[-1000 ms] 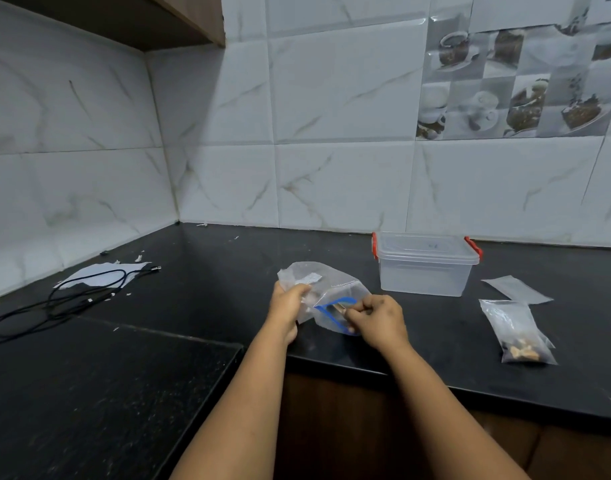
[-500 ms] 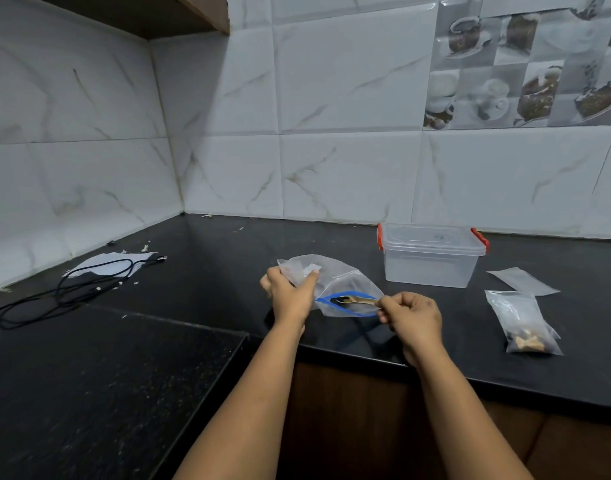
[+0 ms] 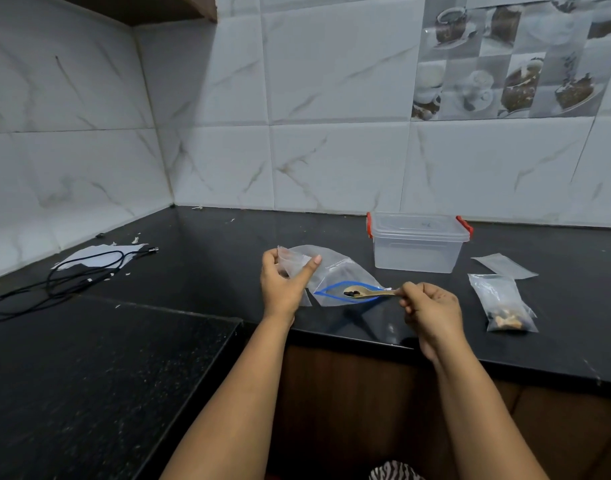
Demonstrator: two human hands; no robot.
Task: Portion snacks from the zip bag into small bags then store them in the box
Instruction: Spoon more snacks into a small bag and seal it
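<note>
Head view: right hand point(image 3: 432, 306) pinches a small wooden spoon point(image 3: 368, 292) of dark snacks at the blue-rimmed clear zip bag point(image 3: 335, 278) on the black tabletop point(image 3: 200, 258); left hand point(image 3: 283, 282) grips a small clear bag point(image 3: 290, 263), whose mouth should gape while the spoon travels level.

We see two bare forearms coming up from the bottom of the frame, no sleeves anywhere along them. Left hand point(image 3: 284, 285) and right hand point(image 3: 432, 308): no rings, no bracelets, no watch, no gloves. Nails short and plain on the left thumb. At the bottom edge, right of centre, a scrap of black-and-white zebra-striped cloth point(image 3: 396, 472) shows; we can't tell which garment.
</note>
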